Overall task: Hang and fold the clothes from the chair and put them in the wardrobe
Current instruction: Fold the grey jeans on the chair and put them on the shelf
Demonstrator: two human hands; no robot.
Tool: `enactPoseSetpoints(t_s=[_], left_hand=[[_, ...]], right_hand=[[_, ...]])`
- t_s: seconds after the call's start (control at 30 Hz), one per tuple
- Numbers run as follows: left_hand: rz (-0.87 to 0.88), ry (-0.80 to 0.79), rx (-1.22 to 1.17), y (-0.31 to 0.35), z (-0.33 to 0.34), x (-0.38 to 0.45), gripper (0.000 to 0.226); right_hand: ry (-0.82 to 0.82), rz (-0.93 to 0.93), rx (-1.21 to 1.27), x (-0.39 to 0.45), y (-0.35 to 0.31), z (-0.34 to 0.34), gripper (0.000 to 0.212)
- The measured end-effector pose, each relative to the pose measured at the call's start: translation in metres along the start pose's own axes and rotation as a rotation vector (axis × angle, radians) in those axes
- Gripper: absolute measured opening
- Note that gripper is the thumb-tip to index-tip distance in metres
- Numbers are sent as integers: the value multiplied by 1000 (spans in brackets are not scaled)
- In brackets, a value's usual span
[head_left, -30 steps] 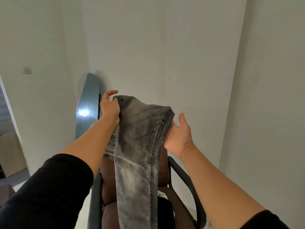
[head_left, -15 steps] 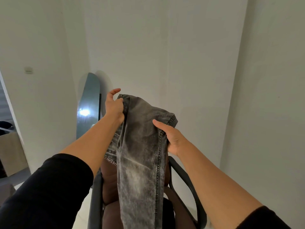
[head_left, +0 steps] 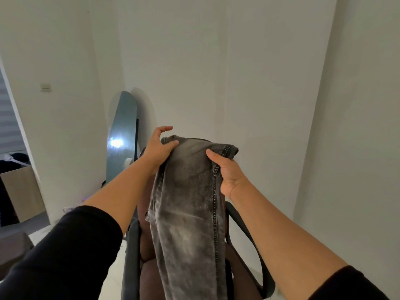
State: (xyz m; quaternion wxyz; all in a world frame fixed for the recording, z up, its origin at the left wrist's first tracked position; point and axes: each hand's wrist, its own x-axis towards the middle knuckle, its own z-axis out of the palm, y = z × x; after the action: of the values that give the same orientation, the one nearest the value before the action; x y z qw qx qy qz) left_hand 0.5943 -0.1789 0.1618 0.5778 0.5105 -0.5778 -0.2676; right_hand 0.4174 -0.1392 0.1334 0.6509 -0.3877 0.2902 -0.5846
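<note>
Grey washed denim made up the jeans [head_left: 190,204], which were held up in front of the person, above the chair [head_left: 249,234], with the rest hanging down over its brown seat. The left hand [head_left: 159,149] pinched the top edge between thumb and curled fingers, one finger lifted clear. The right hand [head_left: 227,172] gripped the opposite side along the stitched seam, thumb on the near face, fingers hidden behind the cloth.

Such denim looked fairly heavy and limp rather than stiff; it would likely sag and swing wherever it was not supported, though its coarse weave should not slip from a firm pinch. The thick hem and side seam seemed the best places to hold, both being doubled cloth.

Behind stood plain white walls [head_left: 238,72], with a tall mirror [head_left: 122,135] leaning in the corner and catching a bright light. A doorway [head_left: 13,148] opened at the left edge. No wardrobe was in view.
</note>
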Motion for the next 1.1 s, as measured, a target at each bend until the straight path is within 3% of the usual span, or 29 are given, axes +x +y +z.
enactPoseSetpoints(t_s=[0.2,0.27,0.37,0.47,0.57,0.7,0.8,0.87,0.97,1.1], left_hand=[[-244,191,-137,-24,22,-10,44],[-280,239,-175,-21,32,-12,43],[-246,255,-178,-16,42,-11,41],[-157,122,-146,-8,39,-5,43],[-141,-24,-80,4,35,-12,63],[-55,-29,108,3,45,-36,77],[142,32,68,9,47,-36,59],[181,62,6,11,49,-27,46],[185,86,-29,11,59,-19,31],[195,82,-27,15,71,-21,28]], right_hand=[[460,-177,-143,9,-6,7,42],[546,-251,-132,6,-9,4,51],[454,-385,-212,2,-12,-7,81],[342,-313,-305,1,-24,-12,58],[370,-287,-222,6,-32,-13,50],[325,-368,-220,10,-41,-10,42],[123,-378,-347,8,-47,-22,30],[-16,-318,-428,4,-45,-37,49],[-90,-234,-408,-4,-36,-57,85],[-95,-89,-343,-13,-26,-72,104]])
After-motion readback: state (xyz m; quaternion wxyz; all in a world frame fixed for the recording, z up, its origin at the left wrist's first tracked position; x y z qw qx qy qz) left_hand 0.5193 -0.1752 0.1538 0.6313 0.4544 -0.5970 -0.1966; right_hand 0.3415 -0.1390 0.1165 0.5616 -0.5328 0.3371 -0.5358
